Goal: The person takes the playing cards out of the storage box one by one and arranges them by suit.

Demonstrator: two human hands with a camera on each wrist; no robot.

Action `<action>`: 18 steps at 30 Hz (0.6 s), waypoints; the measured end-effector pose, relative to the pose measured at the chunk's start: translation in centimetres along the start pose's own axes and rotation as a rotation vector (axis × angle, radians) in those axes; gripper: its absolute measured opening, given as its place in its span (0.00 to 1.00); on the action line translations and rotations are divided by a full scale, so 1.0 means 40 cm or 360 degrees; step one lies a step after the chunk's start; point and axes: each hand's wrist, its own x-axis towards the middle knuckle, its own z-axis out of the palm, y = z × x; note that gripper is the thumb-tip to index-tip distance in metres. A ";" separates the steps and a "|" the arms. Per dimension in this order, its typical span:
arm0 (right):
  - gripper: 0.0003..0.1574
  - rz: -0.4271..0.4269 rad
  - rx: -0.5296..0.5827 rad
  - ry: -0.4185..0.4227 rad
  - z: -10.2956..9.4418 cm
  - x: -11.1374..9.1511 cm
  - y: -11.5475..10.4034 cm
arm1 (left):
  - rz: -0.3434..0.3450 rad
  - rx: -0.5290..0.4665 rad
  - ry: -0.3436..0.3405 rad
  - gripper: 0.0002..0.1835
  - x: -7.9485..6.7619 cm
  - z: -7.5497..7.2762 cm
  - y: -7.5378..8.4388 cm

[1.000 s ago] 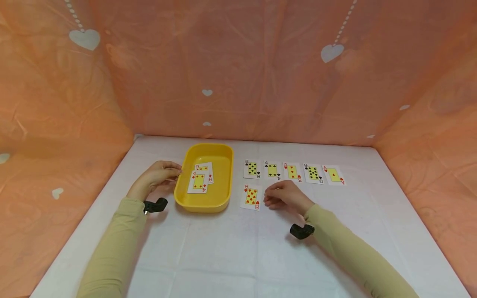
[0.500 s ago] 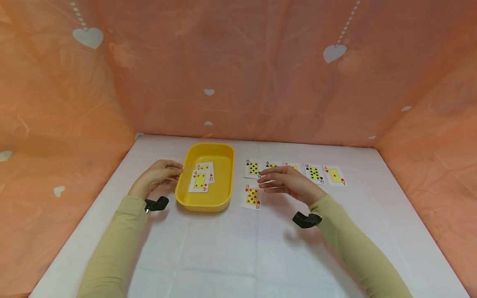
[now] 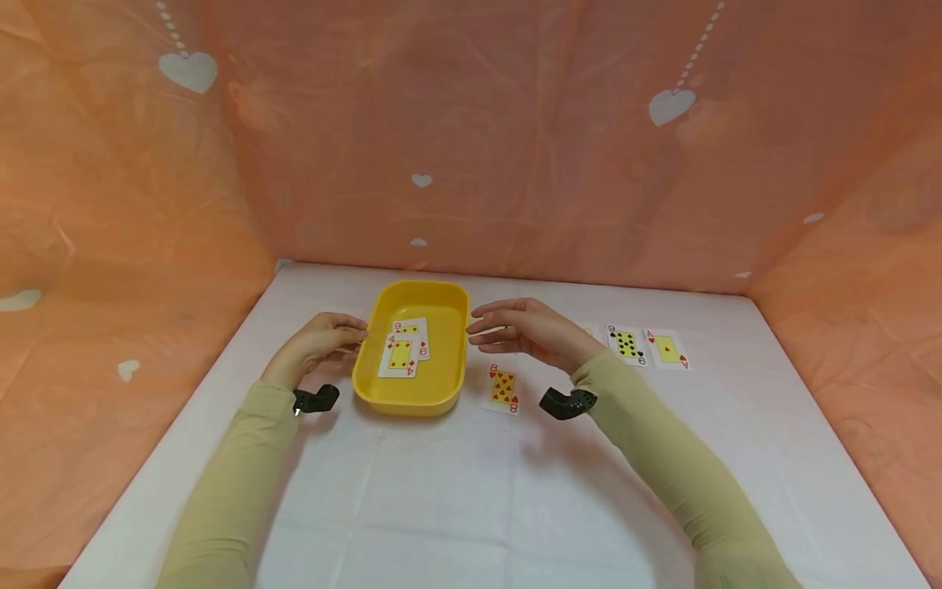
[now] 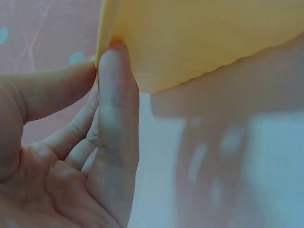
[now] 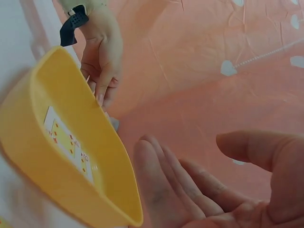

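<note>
My left hand [image 3: 316,348] pinches the left rim of a yellow plastic tray [image 3: 443,372] between thumb and index finger, as the left wrist view shows. Inside the tray a four of diamonds playing card [image 3: 399,357] overlaps a nine of diamonds [image 3: 423,330]. Just beyond the tray's right rim hovers my right hand [image 3: 533,331], its fingers extended and thumb apart, holding nothing in the right wrist view. Below it, an eight of hearts [image 3: 504,389] lies face up on the table. The right hand largely covers the other cards behind it.
A black nine [image 3: 626,344] and an ace of hearts [image 3: 667,349] lie in the back row to the right. Orange cloth walls [image 3: 515,204] with white hearts stand behind and at both sides of the white-covered table [image 3: 441,507].
My right hand has risen from beside the eight of hearts and moved left and back, over the card row to the tray's right rim. The left hand stays on the tray.
</note>
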 end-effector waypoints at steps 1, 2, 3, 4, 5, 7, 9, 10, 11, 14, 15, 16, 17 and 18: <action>0.23 0.0008 0.0006 -0.0002 0.004 0.009 -0.003 | 0.0013 -0.0014 -0.0008 0.22 -0.002 0.001 -0.001; 0.23 0.0016 0.0013 -0.0002 0.008 0.017 -0.006 | 0.0025 -0.0029 -0.0019 0.22 -0.003 0.002 -0.003; 0.23 0.0020 0.0023 -0.0003 0.012 0.024 -0.009 | 0.0036 -0.0048 -0.0027 0.22 -0.005 0.004 -0.004; 0.23 0.0019 0.0032 -0.0006 0.016 0.031 -0.011 | 0.0050 -0.0061 -0.0038 0.22 -0.007 0.005 -0.006; 0.23 0.0017 0.0043 -0.0009 0.019 0.037 -0.013 | 0.0061 -0.0076 -0.0046 0.22 -0.008 0.006 -0.008; 0.23 0.0009 0.0069 -0.0021 0.026 0.049 -0.016 | 0.0083 -0.0098 -0.0059 0.22 -0.008 0.008 -0.010; 0.23 0.0003 0.0089 -0.0033 0.033 0.061 -0.018 | 0.0084 -0.0090 -0.0048 0.22 -0.005 0.009 -0.010; 0.23 0.0002 0.0097 -0.0035 0.036 0.066 -0.019 | 0.0082 -0.0073 -0.0045 0.22 -0.003 0.009 -0.009; 0.23 0.0004 0.0105 -0.0033 0.039 0.072 -0.019 | 0.0067 -0.0060 -0.0032 0.22 0.000 0.010 -0.007; 0.23 0.0016 0.0123 -0.0026 0.047 0.088 -0.019 | 0.0015 -0.0014 -0.0003 0.22 0.007 0.010 -0.002; 0.23 0.0024 0.0129 -0.0023 0.050 0.093 -0.018 | 0.0001 -0.0004 0.0004 0.22 0.008 0.010 0.000; 0.23 0.0032 0.0129 -0.0019 0.053 0.098 -0.017 | -0.0007 0.0002 0.0005 0.22 0.009 0.010 0.000; 0.23 0.0041 0.0135 -0.0017 0.056 0.102 -0.016 | -0.0009 -0.0001 0.0002 0.22 0.009 0.011 0.001; 0.23 0.0048 0.0139 -0.0013 0.060 0.107 -0.014 | -0.0001 -0.0001 -0.0003 0.22 0.009 0.011 0.001</action>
